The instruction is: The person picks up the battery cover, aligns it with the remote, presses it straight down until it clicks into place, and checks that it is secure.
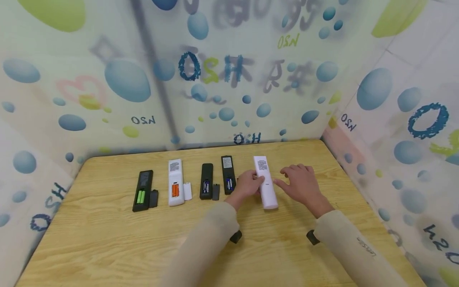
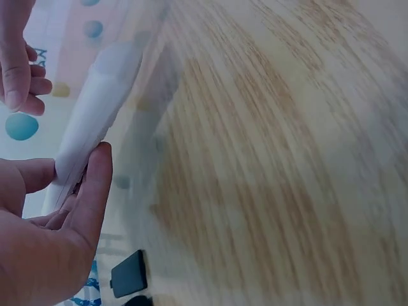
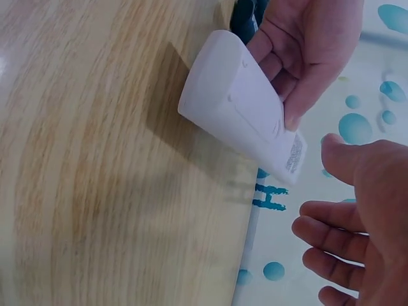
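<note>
My left hand [image 1: 248, 183] grips a white remote control [image 1: 266, 184] by its side, thumb on the back face and fingers underneath. The remote's printed label faces up, and its battery cover is on. In the right wrist view the remote [image 3: 245, 105] is tilted above the table, its rounded end nearest the camera. My right hand [image 1: 300, 184] is just to the right of the remote, fingers spread and loosely bent, holding nothing. The left wrist view shows the left thumb and fingers [image 2: 95, 185] on either side of the remote [image 2: 95, 102].
Left of the hands lie a black remote with green batteries [image 1: 142, 191], a white one with orange batteries [image 1: 175, 182], and two black ones [image 1: 206, 181] [image 1: 228, 175] with blue batteries. Loose battery covers [image 1: 153, 198] lie beside some of them. A patterned curtain [image 1: 215, 99] stands behind the table.
</note>
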`<control>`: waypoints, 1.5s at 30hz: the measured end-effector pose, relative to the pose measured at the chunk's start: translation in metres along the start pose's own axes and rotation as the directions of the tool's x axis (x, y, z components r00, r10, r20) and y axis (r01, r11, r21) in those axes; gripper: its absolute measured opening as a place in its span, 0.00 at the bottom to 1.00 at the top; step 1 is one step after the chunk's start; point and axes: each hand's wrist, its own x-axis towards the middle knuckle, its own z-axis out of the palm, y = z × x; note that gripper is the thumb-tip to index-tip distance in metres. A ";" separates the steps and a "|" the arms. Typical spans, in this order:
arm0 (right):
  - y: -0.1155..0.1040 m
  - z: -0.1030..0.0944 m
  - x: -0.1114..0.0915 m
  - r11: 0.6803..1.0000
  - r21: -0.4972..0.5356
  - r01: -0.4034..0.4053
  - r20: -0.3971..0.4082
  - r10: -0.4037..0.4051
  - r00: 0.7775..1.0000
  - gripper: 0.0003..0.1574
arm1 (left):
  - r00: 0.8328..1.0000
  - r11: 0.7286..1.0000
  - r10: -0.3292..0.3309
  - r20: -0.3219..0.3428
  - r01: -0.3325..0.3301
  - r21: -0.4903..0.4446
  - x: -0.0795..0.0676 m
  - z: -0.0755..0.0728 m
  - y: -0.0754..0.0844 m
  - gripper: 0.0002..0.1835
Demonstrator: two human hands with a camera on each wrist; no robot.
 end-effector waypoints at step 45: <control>0.004 0.012 -0.008 1.000 -0.004 0.010 0.013 -0.010 1.000 0.29 | 0.991 0.969 -0.107 -0.079 0.122 0.216 0.001 0.014 0.002 0.22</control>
